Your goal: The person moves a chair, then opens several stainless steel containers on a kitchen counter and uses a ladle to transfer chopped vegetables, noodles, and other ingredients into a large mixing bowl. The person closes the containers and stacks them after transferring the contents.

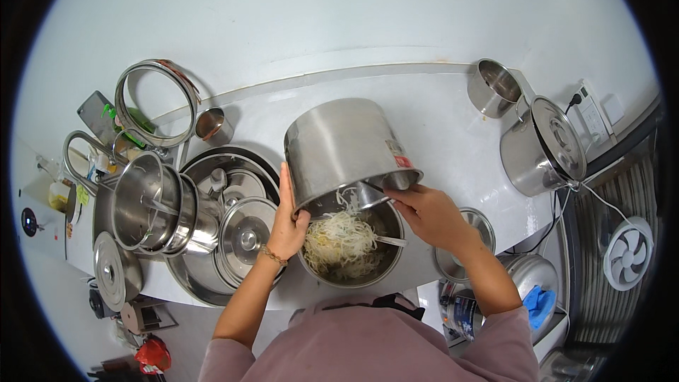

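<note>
A large stainless steel pot (342,140) is tipped mouth-down over a second steel pot (390,270) on the counter. My left hand (289,217) grips its rim on the left, thumb inside the mouth. At the right of the mouth, my right hand (424,209) holds a shiny metal utensil (368,194), partly hidden by the pot wall. Pale shreds of vegetable, possibly bean sprouts or shredded potato, hang from the opening. A heap of the same shreds (339,241) fills much of the lower pot, with a metal utensil handle (392,241) resting across its rim.
Nested steel pots (140,201), lids (246,239) and a wide basin (183,281) crowd the left, near the faucet (79,138). A lidded pot (522,154) and a small pot (490,93) stand at right. A round steel dish (480,223) lies beneath my right forearm.
</note>
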`<action>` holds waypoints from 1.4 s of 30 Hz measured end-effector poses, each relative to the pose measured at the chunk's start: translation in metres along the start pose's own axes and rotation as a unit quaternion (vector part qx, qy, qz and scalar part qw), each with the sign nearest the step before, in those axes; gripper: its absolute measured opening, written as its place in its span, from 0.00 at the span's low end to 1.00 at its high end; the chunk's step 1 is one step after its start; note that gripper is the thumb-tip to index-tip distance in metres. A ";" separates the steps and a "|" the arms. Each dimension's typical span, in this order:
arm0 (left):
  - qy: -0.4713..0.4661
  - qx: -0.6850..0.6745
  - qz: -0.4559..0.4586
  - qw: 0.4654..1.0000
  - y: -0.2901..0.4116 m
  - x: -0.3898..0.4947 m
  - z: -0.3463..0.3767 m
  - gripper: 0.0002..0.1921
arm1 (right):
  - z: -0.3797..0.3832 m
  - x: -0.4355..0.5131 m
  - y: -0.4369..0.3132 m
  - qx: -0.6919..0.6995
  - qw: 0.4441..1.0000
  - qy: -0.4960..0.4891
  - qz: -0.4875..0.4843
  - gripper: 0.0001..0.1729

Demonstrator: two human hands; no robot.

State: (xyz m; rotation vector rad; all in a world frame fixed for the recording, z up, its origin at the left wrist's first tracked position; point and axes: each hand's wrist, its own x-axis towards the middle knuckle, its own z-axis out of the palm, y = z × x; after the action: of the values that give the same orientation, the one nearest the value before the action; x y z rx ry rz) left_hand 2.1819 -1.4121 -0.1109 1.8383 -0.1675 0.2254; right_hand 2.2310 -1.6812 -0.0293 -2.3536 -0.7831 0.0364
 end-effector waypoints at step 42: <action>0.025 -0.059 -0.023 0.998 -0.012 0.005 0.001 0.46 | 0.050 -0.001 0.001 0.079 0.995 0.001 0.054 0.17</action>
State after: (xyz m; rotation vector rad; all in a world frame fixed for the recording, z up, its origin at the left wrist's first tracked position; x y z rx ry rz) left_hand 2.1892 -1.4093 -0.1212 1.7161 -0.1019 0.2252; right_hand 2.2201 -1.6539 -0.0693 -2.2425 -0.6268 0.1378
